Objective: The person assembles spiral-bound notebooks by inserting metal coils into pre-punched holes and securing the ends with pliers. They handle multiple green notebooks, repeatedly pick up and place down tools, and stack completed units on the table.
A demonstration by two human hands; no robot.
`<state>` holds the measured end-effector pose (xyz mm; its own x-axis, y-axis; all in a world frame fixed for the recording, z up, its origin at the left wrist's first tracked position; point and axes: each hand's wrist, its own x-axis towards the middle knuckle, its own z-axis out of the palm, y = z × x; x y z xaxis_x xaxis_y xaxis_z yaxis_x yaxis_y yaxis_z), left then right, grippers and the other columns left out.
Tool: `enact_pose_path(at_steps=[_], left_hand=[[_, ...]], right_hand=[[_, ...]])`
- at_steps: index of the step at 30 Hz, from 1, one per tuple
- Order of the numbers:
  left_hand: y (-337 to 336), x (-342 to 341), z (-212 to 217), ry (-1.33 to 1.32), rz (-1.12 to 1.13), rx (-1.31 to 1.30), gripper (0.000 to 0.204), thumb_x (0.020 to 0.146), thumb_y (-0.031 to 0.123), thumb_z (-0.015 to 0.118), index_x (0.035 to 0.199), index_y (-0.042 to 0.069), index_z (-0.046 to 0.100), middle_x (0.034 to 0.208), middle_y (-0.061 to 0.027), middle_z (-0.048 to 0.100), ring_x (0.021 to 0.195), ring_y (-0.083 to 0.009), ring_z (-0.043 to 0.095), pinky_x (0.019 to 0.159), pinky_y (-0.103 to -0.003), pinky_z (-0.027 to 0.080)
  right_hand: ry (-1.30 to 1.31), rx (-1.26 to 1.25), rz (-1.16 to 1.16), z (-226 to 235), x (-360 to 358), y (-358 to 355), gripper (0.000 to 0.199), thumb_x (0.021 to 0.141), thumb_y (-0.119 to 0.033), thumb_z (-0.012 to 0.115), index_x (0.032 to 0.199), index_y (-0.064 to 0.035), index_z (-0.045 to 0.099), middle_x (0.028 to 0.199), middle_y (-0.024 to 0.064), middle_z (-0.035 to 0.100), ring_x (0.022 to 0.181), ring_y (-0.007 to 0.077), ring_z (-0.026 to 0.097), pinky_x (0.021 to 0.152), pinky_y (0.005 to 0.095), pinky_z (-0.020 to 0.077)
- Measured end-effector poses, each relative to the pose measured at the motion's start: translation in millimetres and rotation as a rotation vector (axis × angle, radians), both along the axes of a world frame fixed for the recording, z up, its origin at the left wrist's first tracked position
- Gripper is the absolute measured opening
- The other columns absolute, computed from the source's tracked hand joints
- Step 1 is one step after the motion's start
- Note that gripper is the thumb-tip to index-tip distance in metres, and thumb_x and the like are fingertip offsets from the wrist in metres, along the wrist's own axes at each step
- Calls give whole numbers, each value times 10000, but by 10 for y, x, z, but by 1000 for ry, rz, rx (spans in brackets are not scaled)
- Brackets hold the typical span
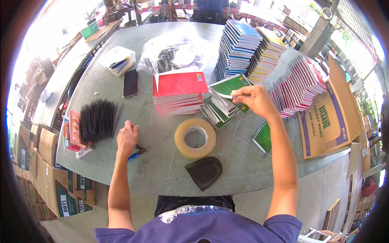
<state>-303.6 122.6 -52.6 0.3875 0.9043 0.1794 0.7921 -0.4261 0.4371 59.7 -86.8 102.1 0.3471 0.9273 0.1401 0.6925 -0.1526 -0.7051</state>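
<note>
My right hand pinches the edge of a green-covered notepad on top of an uneven stack of loose green-covered pads. My left hand is closed, with a thin dark spiral binding coil rising from its fingertips. Just beside that hand lie blue-handled pliers. Further left stands a dense bunch of black spiral coils. A stack of red-covered pads sits between my hands, at the far side. Another green notepad, with a spiral along its edge, lies under my right forearm.
A big tape roll and a dark rounded pad lie near me. Blue, yellow and red spiral-bound stacks stand right, beside an open carton. A phone, white container and plastic bag are farther left.
</note>
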Motion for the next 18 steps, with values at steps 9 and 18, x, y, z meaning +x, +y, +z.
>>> enact_pose_path(at_steps=[9, 18], left_hand=[[-280, -181, 956, -748, -108, 200, 224, 805, 99, 726, 989, 25, 622, 703, 26, 488, 592, -44, 412, 548, -188, 352], [-566, -44, 1077, -394, -381, 0, 397, 897, 144, 574, 1282, 85, 496, 789, -108, 631, 629, -196, 610, 577, -339, 481]], right_hand=[[-638, 644, 30, 137, -746, -172, 132, 811, -126, 631, 929, -66, 633, 847, 61, 626, 778, 220, 593, 707, 346, 467], [-509, 337, 162, -815, -1246, 353, 154, 793, -163, 644, 927, -108, 590, 794, 34, 628, 747, 225, 610, 650, 358, 448]])
